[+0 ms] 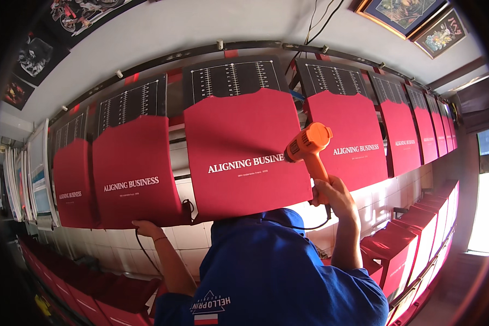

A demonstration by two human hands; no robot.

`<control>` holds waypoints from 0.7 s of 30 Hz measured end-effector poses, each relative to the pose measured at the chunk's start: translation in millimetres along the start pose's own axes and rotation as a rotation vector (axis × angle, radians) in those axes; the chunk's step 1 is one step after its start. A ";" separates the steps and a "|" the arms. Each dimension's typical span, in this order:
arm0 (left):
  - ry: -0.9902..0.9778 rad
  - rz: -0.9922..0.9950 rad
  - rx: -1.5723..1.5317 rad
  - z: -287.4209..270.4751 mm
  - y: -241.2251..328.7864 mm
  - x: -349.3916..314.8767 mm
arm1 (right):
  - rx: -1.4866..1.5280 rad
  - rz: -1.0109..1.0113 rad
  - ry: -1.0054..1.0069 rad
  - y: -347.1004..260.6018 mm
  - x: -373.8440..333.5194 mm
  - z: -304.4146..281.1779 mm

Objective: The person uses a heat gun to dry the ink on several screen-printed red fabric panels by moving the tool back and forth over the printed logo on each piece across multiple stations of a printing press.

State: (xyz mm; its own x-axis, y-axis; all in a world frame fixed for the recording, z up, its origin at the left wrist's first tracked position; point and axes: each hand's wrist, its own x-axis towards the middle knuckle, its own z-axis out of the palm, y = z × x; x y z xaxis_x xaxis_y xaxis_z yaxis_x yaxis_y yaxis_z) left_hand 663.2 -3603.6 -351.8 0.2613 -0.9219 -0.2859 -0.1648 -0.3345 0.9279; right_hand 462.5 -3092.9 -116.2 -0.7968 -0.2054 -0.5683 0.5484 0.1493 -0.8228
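Observation:
My right hand (336, 196) is wrapped round the handle of an orange heat gun (311, 142). Its dark nozzle points left, close over the white lettering on a red T-shirt (244, 130) stretched on a dark board. Below the lower edge of the neighbouring red T-shirt (135, 157), on the left, is my left hand (146, 228). Its fingers appear closed on a black cord (148, 255) that hangs down from them; the fingertips are partly hidden. Another length of cord curves from the heat gun's handle in front of my blue shirt.
More red T-shirts (399, 130) on boards run in a curved row to both sides, with a dark rail (190, 52) behind. Lower rows of red T-shirts on boards (424, 228) flank me. Several frames (41, 174) stand at the left; pictures (439, 33) hang on the wall.

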 end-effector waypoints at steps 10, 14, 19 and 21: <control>-0.026 -0.030 0.011 1.0 17.2 -16.8 | 0.012 0.035 -0.049 3.9 5.6 9.8; -0.027 -0.005 -0.021 -1.3 5.3 -2.7 | -0.157 0.043 -0.005 -3.1 3.9 25.2; -0.020 -0.012 -0.057 -0.9 0.3 1.7 | -0.044 0.020 -0.117 1.6 9.5 19.4; -0.019 -0.011 -0.062 1.2 1.0 -0.8 | -0.155 0.014 -0.076 4.7 9.6 27.6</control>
State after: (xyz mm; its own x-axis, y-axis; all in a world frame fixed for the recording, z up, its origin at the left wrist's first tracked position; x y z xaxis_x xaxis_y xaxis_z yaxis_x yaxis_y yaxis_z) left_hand 661.7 -3603.4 -351.0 0.2443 -0.9222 -0.2998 -0.1026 -0.3320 0.9377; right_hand 464.4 -3120.9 -125.7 -0.7649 -0.2738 -0.5831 0.5088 0.2984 -0.8075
